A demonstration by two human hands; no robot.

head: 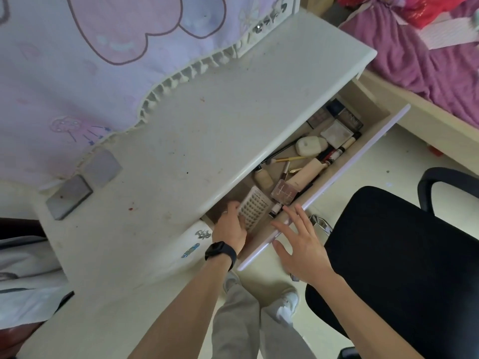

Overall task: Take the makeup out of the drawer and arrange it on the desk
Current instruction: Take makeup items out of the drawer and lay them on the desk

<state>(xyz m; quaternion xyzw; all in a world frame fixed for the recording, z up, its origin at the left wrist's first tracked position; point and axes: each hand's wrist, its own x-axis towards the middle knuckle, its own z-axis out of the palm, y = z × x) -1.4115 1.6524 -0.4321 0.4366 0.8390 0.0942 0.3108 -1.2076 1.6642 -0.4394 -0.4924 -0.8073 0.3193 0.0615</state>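
Your white desk [181, 141] has its drawer [337, 174] pulled out, and the makeup lies jumbled inside along its whole length. At the near end sits the grid case [255, 208], a pale flat box with rows of small dots. Its long axis runs roughly along the drawer, with the far end pointing at the pink palette [283, 194] just beside it.

Your left hand [229, 229] reaches in with its fingers curled around the case's near left edge, so the case extends away from your grip toward the drawer's middle. Your right hand [303, 244] is spread flat over the drawer's front rim, fingers straight, holding nothing.

The palette's lid carries script lettering, too blurred to read.
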